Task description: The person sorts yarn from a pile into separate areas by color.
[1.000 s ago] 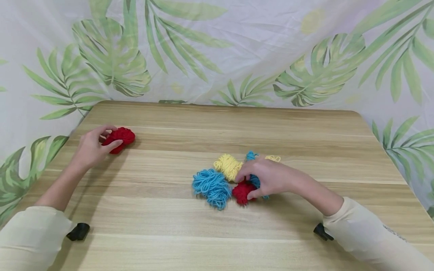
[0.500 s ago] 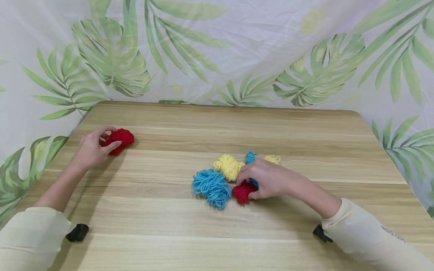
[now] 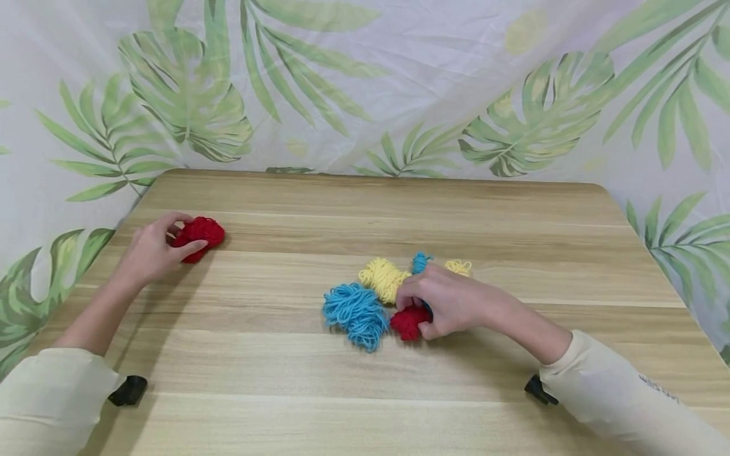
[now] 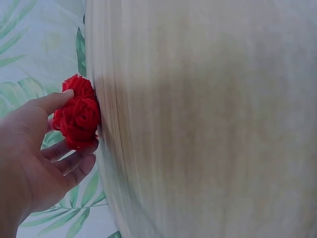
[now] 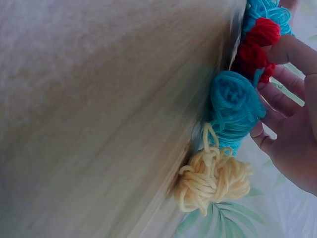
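Note:
At the table's left side, my left hand (image 3: 153, 248) grips a red yarn bundle (image 3: 206, 235) between thumb and fingers; the left wrist view shows the same red yarn (image 4: 79, 115) low against the tabletop. Right of the table's middle, my right hand (image 3: 456, 303) pinches a smaller red yarn bundle (image 3: 408, 323), its thumb on the near side. A blue yarn bundle (image 3: 355, 315) and a yellow one (image 3: 383, 280) lie just left of it. Partly under my right hand is a second blue bundle (image 5: 233, 101), with another yellow bundle (image 5: 215, 181) beside it.
The wood-grain table (image 3: 274, 380) has rounded far corners. A leaf-print cloth (image 3: 422, 76) hangs behind it. Black wrist pieces (image 3: 128, 391) show at both sleeve cuffs.
My right fingers have closed in a little on the smaller red yarn bundle. The left hand and its red yarn have stayed almost where they were, shifting very slightly left.

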`<state>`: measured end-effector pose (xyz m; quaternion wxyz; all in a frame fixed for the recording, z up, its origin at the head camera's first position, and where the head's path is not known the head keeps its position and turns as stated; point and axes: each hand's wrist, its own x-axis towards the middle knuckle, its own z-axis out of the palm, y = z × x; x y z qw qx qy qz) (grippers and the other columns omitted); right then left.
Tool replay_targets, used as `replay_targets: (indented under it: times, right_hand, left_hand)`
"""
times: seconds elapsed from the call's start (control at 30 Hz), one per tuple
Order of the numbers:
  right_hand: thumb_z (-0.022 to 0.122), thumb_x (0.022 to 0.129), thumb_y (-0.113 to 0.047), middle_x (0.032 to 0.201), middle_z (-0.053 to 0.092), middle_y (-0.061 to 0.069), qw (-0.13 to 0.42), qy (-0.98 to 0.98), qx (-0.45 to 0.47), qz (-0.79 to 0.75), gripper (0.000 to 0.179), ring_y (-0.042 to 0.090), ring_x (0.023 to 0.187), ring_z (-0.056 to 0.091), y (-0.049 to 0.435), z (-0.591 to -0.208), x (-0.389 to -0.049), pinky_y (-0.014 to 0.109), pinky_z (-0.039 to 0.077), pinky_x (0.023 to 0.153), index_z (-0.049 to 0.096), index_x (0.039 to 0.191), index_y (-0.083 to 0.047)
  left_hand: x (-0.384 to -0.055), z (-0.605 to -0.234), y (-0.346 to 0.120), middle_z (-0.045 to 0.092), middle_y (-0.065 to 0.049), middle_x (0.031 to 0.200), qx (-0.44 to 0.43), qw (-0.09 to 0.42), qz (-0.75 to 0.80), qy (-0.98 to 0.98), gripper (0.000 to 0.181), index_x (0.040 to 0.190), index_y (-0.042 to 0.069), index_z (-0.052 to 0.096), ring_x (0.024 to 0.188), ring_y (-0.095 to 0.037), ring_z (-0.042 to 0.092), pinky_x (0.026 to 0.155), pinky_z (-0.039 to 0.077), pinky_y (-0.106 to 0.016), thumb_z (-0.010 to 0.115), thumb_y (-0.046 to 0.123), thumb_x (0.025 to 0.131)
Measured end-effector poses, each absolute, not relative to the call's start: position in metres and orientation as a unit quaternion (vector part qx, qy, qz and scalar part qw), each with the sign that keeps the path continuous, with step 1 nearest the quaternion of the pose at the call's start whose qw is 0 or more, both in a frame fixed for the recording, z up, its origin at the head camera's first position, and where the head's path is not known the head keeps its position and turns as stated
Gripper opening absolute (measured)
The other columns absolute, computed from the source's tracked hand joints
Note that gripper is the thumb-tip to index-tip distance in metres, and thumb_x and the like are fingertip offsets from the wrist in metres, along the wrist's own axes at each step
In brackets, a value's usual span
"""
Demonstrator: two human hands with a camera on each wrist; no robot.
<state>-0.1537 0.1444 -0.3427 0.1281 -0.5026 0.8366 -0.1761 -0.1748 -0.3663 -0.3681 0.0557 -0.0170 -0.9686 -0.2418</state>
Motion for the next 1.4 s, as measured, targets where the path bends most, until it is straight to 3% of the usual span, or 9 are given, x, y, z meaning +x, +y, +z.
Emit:
replay_targets:
  times: [0.13, 0.47, 0.63, 0.73, 0.83, 0.97, 1.1, 1.3, 1.4]
  right_hand:
    - [0.082, 0.071, -0.01, 0.083, 0.06, -0.013, 0.143, 0.835, -0.495, -0.192, 0.029, 0.005, 0.073, 0.054, 0.145, -0.34, -0.155, 0.031, 0.044, 0.075, 0.071, 0.097, -0.017]
    - [0.078, 0.076, -0.008, 0.093, 0.061, -0.01, 0.179, 0.829, -0.472, -0.239, 0.029, 0.012, 0.085, 0.055, 0.149, -0.333, -0.157, 0.029, 0.052, 0.073, 0.07, 0.103, -0.015]
    - [0.08, 0.079, -0.007, 0.098, 0.065, -0.008, 0.182, 0.825, -0.463, -0.269, 0.032, 0.012, 0.089, 0.057, 0.149, -0.328, -0.161, 0.038, 0.057, 0.078, 0.068, 0.108, -0.012]
    - [0.079, 0.08, -0.007, 0.099, 0.066, -0.006, 0.177, 0.819, -0.466, -0.283, 0.031, 0.011, 0.089, 0.059, 0.148, -0.326, -0.165, 0.04, 0.058, 0.079, 0.068, 0.109, -0.01]
    - [0.078, 0.08, -0.007, 0.1, 0.067, -0.005, 0.17, 0.815, -0.471, -0.292, 0.031, 0.011, 0.088, 0.059, 0.146, -0.326, -0.168, 0.04, 0.058, 0.079, 0.068, 0.109, -0.01]
    - [0.077, 0.08, -0.007, 0.1, 0.068, -0.005, 0.162, 0.809, -0.476, -0.305, 0.031, 0.013, 0.089, 0.059, 0.14, -0.324, -0.169, 0.042, 0.057, 0.078, 0.068, 0.109, -0.01]
    - [0.078, 0.079, -0.008, 0.101, 0.069, -0.004, 0.15, 0.811, -0.473, -0.308, 0.032, 0.014, 0.09, 0.06, 0.132, -0.322, -0.17, 0.043, 0.058, 0.079, 0.068, 0.11, -0.009]
    - [0.079, 0.078, -0.009, 0.102, 0.071, -0.001, 0.137, 0.818, -0.467, -0.308, 0.034, 0.016, 0.092, 0.062, 0.123, -0.322, -0.174, 0.043, 0.058, 0.082, 0.069, 0.111, -0.006]
    - [0.079, 0.079, -0.008, 0.102, 0.071, 0.001, 0.132, 0.819, -0.463, -0.312, 0.034, 0.016, 0.091, 0.061, 0.12, -0.321, -0.176, 0.04, 0.057, 0.077, 0.07, 0.111, -0.005]
  left_hand:
    - [-0.176, -0.366, -0.368, 0.062, -0.038, 0.113, -0.021, 0.054, -0.236, -0.97, 0.053, 0.133, -0.008, 0.054, 0.103, -0.051, 0.06, 0.076, 0.049, -0.049, 0.075, 0.024, 0.097]
    - [-0.177, -0.363, -0.37, 0.064, -0.033, 0.11, -0.043, 0.047, -0.235, -0.97, 0.051, 0.131, -0.01, 0.058, 0.095, -0.045, 0.064, 0.067, 0.048, -0.032, 0.077, 0.02, 0.094]
    - [-0.176, -0.36, -0.371, 0.059, -0.034, 0.117, -0.059, 0.048, -0.244, -0.967, 0.049, 0.133, -0.008, 0.057, 0.1, -0.049, 0.06, 0.075, 0.048, -0.046, 0.073, 0.012, 0.092]
    - [-0.175, -0.358, -0.374, 0.052, -0.034, 0.127, -0.074, 0.046, -0.247, -0.965, 0.054, 0.137, -0.007, 0.055, 0.108, -0.053, 0.055, 0.079, 0.044, -0.057, 0.069, 0.001, 0.086]
    - [-0.176, -0.356, -0.376, 0.051, -0.033, 0.134, -0.109, 0.045, -0.239, -0.964, 0.06, 0.138, -0.006, 0.056, 0.112, -0.053, 0.053, 0.08, 0.046, -0.059, 0.067, -0.008, 0.078]
    - [-0.178, -0.353, -0.38, 0.056, -0.032, 0.136, -0.153, 0.03, -0.223, -0.962, 0.064, 0.136, -0.006, 0.06, 0.112, -0.049, 0.057, 0.077, 0.053, -0.04, 0.065, -0.013, 0.072]
    - [-0.18, -0.353, -0.382, 0.057, -0.036, 0.132, -0.155, 0.004, -0.23, -0.961, 0.062, 0.135, -0.009, 0.06, 0.105, -0.049, 0.062, 0.069, 0.051, -0.022, 0.067, -0.017, 0.073]
    - [-0.18, -0.352, -0.38, 0.061, -0.037, 0.124, -0.131, -0.007, -0.22, -0.967, 0.055, 0.132, -0.01, 0.062, 0.1, -0.047, 0.063, 0.069, 0.052, -0.026, 0.08, -0.007, 0.08]
    - [-0.181, -0.352, -0.381, 0.062, -0.037, 0.121, -0.128, -0.006, -0.216, -0.968, 0.053, 0.129, -0.011, 0.063, 0.098, -0.047, 0.064, 0.067, 0.052, -0.026, 0.083, -0.004, 0.08]
